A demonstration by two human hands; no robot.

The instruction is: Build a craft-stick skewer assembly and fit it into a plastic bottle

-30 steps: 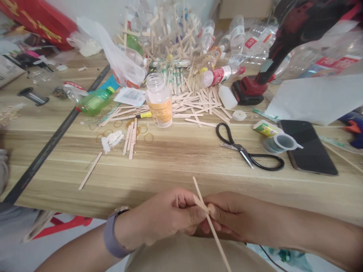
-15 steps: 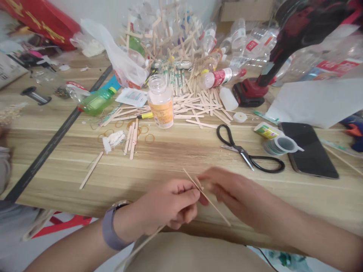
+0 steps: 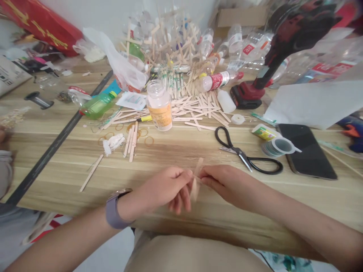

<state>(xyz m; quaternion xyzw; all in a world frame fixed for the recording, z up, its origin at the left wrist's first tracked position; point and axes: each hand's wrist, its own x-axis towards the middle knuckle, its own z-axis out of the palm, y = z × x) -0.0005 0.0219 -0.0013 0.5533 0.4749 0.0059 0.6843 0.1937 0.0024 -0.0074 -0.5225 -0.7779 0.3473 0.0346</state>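
Note:
Close to the table's front edge, my left hand (image 3: 177,187) pinches thumb and forefinger at a thin strand or skewer, its lower fingers loosely curled. Facing it, my right hand (image 3: 222,183) pinches the other side of the same thin piece. Between my fingertips a flat wooden craft stick (image 3: 199,165) stands roughly upright and crosses the thin piece; its lower part is blurred. Black-handled scissors (image 3: 241,153) lie partly open beyond my right hand. Several loose craft sticks (image 3: 130,141) and a single one (image 3: 91,173) lie to the left.
A clear jar (image 3: 159,113) stands before a heap of craft sticks (image 3: 198,107). Rubber bands (image 3: 149,141) and crumpled white tissue (image 3: 114,143) lie nearby. At right are a phone (image 3: 307,151), a tape roll (image 3: 278,146) and a red-black power tool (image 3: 248,94). Plastic bottles crowd the back.
My right hand has closed in to pinch beside my left fingertips. The craft stick has turned from a slant, edge-on, to nearly upright with its flat face showing.

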